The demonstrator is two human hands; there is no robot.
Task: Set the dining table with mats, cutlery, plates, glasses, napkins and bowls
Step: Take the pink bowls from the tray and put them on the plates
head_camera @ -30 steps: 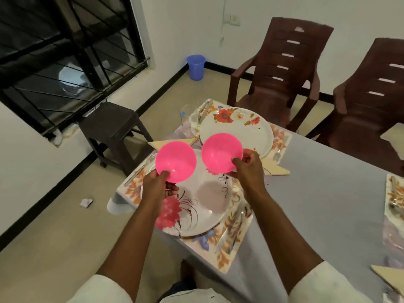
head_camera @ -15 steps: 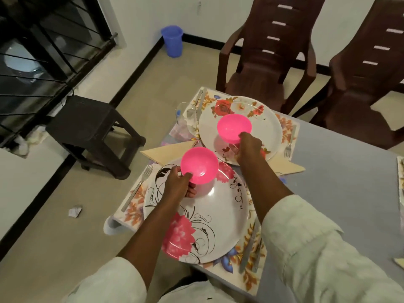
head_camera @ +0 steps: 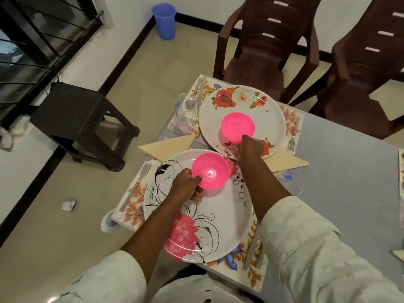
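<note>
My left hand (head_camera: 185, 186) grips the rim of a pink bowl (head_camera: 211, 171) just over the near white plate (head_camera: 223, 217) with the pink flower. My right hand (head_camera: 250, 147) holds the edge of a second pink bowl (head_camera: 237, 126), which sits on the far plate (head_camera: 242, 106) with red roses. Each plate lies on a floral mat (head_camera: 254, 265). A fork (head_camera: 136, 185) lies left of the near plate, knives (head_camera: 251, 252) to its right. Folded beige napkins (head_camera: 168, 146) lie between the settings. A glass (head_camera: 181, 106) stands left of the far plate.
The grey table (head_camera: 341, 171) stretches to the right, with another mat (head_camera: 401, 184) at its far right edge. Two brown plastic chairs (head_camera: 266, 40) stand behind it. A dark stool (head_camera: 80, 121) and a blue bin (head_camera: 164, 20) are on the floor at left.
Both bowls have come down from mid-air. The right hand carried its bowl onto the far plate; the left lowered its bowl close over the near plate. The camera tilted downward.
</note>
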